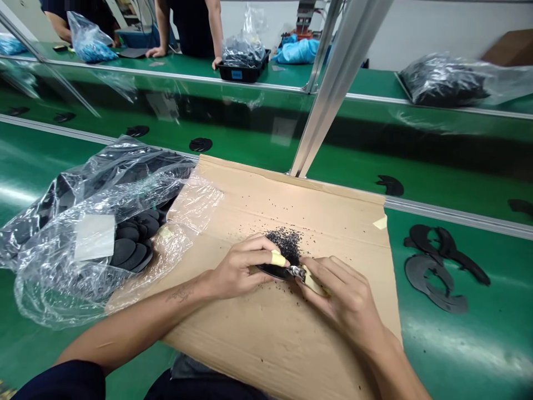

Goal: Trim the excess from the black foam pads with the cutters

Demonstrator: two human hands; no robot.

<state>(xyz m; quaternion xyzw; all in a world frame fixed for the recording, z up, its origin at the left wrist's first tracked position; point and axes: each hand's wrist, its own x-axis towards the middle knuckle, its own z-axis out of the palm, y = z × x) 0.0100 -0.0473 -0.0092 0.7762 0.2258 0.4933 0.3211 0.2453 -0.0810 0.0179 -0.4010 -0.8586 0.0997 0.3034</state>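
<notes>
My left hand [250, 261] grips a thin black disc-like part [275, 271] by its edge, with yellow tape wrapped round a finger. In my right hand [345, 286] is a pair of nippers [297, 271], whose metal jaws meet the edge of the black part. Some of the tool's handle is hidden by my fingers. Just beyond the part, a heap of small black clippings [287, 241] lies on the cardboard sheet [266, 333] under both hands.
A clear plastic bag [95, 189] of black discs [133, 244] lies at left. Curved black pieces [428, 275] rest at right. Behind the cardboard, a metal post [328, 105] rises beside a green belt with black parts [200, 145]. Across it, people stand near a black bin [244, 72].
</notes>
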